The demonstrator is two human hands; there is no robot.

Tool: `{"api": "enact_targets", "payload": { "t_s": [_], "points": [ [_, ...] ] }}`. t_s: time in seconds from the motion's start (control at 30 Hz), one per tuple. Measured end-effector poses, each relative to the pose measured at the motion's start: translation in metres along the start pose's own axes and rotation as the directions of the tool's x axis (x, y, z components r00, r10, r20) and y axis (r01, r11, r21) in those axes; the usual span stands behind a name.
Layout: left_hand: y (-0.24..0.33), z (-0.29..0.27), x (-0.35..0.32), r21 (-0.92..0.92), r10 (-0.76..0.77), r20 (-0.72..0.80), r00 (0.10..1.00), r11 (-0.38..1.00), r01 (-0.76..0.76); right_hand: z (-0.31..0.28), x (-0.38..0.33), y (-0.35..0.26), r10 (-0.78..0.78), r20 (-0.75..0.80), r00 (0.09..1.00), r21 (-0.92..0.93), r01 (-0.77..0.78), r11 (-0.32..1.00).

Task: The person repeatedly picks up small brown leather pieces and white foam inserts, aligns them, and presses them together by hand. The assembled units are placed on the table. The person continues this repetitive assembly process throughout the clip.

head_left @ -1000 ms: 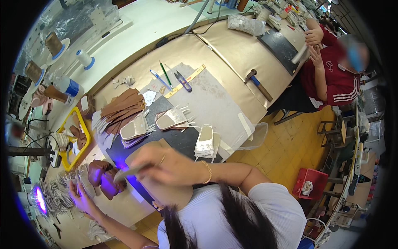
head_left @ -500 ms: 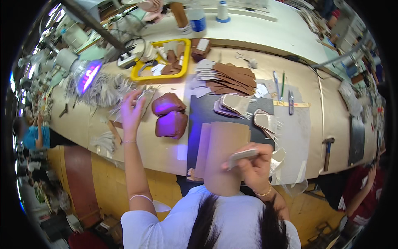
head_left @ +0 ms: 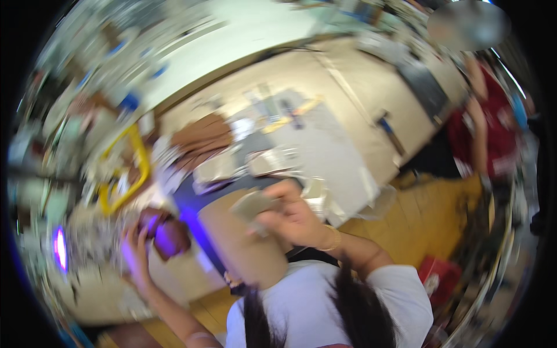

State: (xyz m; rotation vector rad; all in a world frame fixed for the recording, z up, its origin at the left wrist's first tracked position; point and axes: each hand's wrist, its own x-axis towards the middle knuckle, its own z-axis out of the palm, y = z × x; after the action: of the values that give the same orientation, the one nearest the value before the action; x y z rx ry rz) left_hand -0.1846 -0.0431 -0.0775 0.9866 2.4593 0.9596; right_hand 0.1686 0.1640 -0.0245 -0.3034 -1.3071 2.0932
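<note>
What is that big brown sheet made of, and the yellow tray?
The brown sheet looks like leather or stiff card: flat, matte tan, curved at its edge. The blur leaves it open. The yellow tray looks like plastic: bright, smooth, even colour. The right hand rests over the sheet.

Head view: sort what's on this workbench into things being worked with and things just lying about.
In hand:
right hand holding a flat pale tool over the tan leather sheet
left hand at the dark brown leather pieces

Lying about:
yellow tray
stack of brown cut pieces
hammer
</note>
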Motion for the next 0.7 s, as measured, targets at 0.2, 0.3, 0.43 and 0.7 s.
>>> {"api": "enact_targets", "payload": {
  "t_s": [0.2, 0.3, 0.43, 0.7],
  "points": [
    [0.009, 0.0, -0.002, 0.204, 0.042, -0.033, 0.999, 0.978, -0.035, -0.003, 0.003, -0.01, -0.116, 0.003, 0.993, -0.319, 0.111, 0.941],
    [0.012, 0.003, 0.004, 0.187, 0.008, -0.041, 0.999, 0.982, 0.0, -0.005, -0.001, -0.009, -0.091, -0.021, 0.996, -0.305, 0.08, 0.949],
    [0.018, -0.005, 0.005, 0.4, -0.012, -0.028, 1.0, 0.916, 0.022, -0.005, -0.001, -0.008, -0.081, -0.02, 0.997, -0.283, 0.072, 0.956],
    [-0.006, -0.001, 0.002, 0.336, 0.155, -0.075, 0.985, 0.934, -0.121, -0.006, -0.001, -0.009, -0.069, -0.018, 0.997, -0.309, 0.06, 0.949]
  ]
}}
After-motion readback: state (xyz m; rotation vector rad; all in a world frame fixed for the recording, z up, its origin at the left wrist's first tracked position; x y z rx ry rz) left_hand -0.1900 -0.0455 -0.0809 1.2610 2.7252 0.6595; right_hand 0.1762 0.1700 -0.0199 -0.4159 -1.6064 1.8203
